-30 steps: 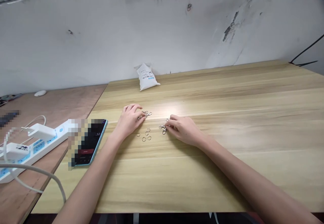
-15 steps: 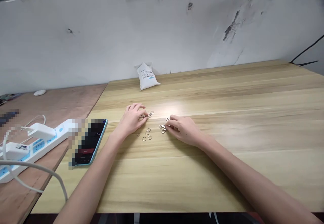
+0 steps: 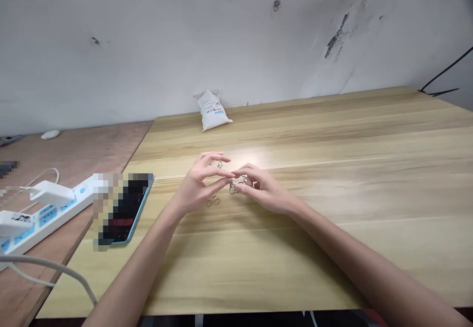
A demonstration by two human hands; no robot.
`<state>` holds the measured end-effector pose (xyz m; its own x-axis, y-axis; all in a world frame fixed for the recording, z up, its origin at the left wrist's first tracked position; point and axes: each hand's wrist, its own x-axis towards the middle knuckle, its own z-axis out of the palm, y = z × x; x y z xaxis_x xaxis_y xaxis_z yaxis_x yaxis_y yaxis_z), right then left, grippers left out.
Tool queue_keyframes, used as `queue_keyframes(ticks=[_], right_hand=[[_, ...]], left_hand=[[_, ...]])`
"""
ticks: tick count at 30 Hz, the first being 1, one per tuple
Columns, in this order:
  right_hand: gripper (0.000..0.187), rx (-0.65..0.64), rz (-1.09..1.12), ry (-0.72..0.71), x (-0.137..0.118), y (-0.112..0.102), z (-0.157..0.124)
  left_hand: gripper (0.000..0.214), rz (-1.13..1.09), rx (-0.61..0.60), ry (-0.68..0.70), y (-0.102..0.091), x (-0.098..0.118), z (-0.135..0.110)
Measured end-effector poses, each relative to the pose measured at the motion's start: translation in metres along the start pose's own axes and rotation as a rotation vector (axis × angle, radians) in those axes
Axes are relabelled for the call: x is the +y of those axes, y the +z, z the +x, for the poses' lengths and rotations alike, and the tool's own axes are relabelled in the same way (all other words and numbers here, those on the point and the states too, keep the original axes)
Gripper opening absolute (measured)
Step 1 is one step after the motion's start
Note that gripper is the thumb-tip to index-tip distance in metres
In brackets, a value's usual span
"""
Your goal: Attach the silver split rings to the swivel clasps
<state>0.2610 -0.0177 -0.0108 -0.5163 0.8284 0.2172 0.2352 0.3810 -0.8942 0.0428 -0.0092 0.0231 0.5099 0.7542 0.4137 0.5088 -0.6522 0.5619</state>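
Observation:
My left hand point(image 3: 199, 181) and my right hand point(image 3: 263, 187) meet over the middle of the light wooden table point(image 3: 332, 179). Both pinch a small metal clasp with a ring point(image 3: 234, 185) held between their fingertips, just above the tabletop. A few loose silver rings point(image 3: 213, 201) lie on the table under my left hand. More small metal pieces point(image 3: 218, 164) lie just beyond my left fingers.
A small white bag point(image 3: 211, 110) leans by the wall at the back. A phone in a blue case point(image 3: 125, 209) lies at the table's left edge. On the lower brown table to the left sit a white power strip point(image 3: 44, 213) with plugged chargers and cables.
My left hand has left the metal pieces at the back and moved right, lifting to meet my right hand at the clasp. The view has shifted slightly.

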Motion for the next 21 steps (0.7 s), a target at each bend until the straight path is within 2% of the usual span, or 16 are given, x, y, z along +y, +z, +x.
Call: queue_keyframes(ticks=[3,5,10,12,17,21], right_hand=[[0.031,-0.170,0.269,0.089,-0.008,-0.001,-0.001],[0.034,-0.232,0.371,0.140,-0.009,0.000,-0.002],[0.031,-0.221,0.478,0.174,-0.008,0.008,-0.003],[0.029,-0.161,0.408,0.152,-0.008,0.013,-0.004],[0.027,0.088,-0.122,0.008,-0.005,0.017,-0.007],[0.026,0.064,-0.301,-0.057,-0.001,0.014,-0.007]], left_hand=[[0.015,-0.049,0.050,-0.006,0.007,0.007,-0.003],[0.014,-0.045,0.066,-0.011,0.009,0.008,-0.005],[0.017,0.026,0.047,0.019,0.010,0.007,-0.007],[0.020,0.045,0.019,0.002,0.010,0.007,-0.009],[0.016,0.036,0.006,-0.114,0.010,0.008,-0.012],[0.015,-0.009,-0.026,-0.158,0.009,0.010,-0.014]])
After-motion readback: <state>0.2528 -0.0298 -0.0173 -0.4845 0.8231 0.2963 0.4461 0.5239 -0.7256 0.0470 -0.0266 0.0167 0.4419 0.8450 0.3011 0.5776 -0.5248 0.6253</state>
